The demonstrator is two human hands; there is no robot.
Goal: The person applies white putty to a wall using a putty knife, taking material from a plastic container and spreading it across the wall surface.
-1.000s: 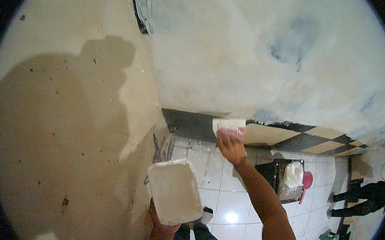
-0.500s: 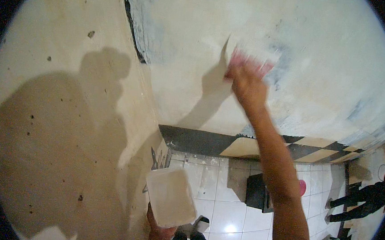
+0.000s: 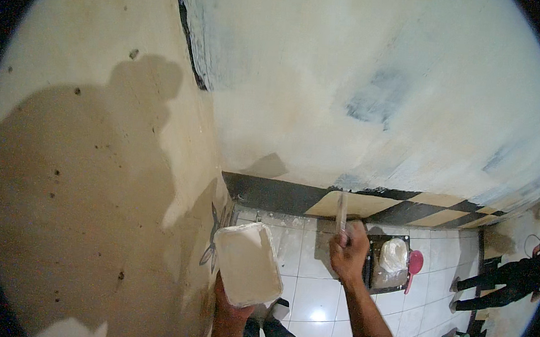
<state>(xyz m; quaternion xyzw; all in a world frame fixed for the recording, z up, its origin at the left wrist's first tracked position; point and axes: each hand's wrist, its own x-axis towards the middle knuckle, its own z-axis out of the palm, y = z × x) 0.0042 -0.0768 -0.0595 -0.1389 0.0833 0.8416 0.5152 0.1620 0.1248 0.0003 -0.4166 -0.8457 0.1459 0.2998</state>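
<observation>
Scraper (image 3: 341,210) (turned nearly edge-on to view) jutted forward from the right hand (image 3: 349,252) that gripped it, its visible long edge aimed at the checkered band (image 3: 280,195) on the wall (image 3: 299,108) ahead; the left hand (image 3: 233,311), back and to its left, supported a pale tub (image 3: 273,256), leaving the right hand nearer the band

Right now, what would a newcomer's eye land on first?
Probably the large dark shadow across the left wall. Then the left hand holding a whitish rectangular tub low in the middle. Right of it, the right hand grips a scraper, seen edge-on in front of the black-and-cream checkered band.
</observation>
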